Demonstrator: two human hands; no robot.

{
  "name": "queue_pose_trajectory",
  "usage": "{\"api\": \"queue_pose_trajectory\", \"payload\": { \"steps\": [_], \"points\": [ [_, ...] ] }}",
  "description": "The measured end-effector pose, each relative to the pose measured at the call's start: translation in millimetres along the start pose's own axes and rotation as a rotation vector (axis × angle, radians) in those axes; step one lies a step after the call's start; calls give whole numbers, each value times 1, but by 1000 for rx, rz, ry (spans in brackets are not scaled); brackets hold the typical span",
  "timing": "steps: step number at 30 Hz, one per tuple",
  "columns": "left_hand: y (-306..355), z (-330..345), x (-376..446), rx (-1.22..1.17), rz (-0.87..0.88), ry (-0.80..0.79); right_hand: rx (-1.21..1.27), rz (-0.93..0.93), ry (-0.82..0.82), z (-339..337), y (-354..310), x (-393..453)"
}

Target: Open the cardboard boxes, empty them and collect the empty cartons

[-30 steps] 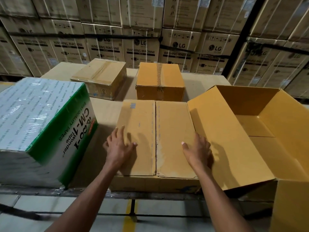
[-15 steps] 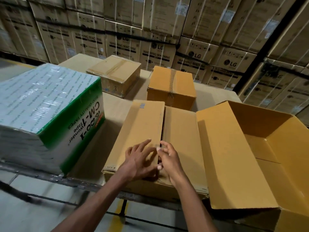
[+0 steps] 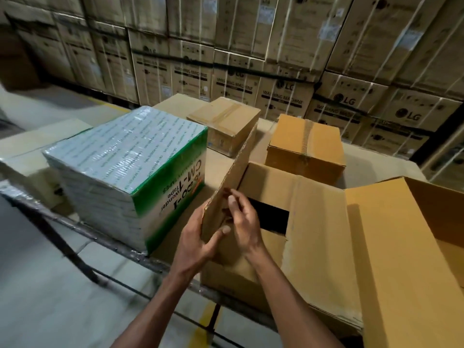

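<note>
At the lower centre of the frame, the left hand grips the raised left flap of a cardboard box on the worktop, thumb curled over its inner face, while the right hand pinches the same flap's edge; the right flap lies flat and a dark gap shows inside. This box looks only half opened and not yet emptied, an open carton sits touching it at the right, and two taped boxes wait behind. A green wrapped pack stands just left of the flap, leaving it little room to fold outward; the box's near edge sits at the worktop's front rim.
</note>
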State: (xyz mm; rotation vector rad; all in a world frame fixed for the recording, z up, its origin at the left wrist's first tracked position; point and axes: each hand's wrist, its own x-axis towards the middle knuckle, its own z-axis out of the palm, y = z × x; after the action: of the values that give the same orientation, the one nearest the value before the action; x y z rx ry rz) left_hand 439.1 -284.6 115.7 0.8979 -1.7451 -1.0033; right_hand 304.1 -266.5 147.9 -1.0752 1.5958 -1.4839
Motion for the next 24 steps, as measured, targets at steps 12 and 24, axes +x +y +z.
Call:
{"api": "queue_pose_trajectory", "payload": {
  "steps": [12,24],
  "points": [
    [-44,-22,-25,-435,-558,391,-452,-112,-293,57,32,-6],
    [9,33,-50,192,93,114,-1025,41,-71,-51,8,-35]
  ]
}}
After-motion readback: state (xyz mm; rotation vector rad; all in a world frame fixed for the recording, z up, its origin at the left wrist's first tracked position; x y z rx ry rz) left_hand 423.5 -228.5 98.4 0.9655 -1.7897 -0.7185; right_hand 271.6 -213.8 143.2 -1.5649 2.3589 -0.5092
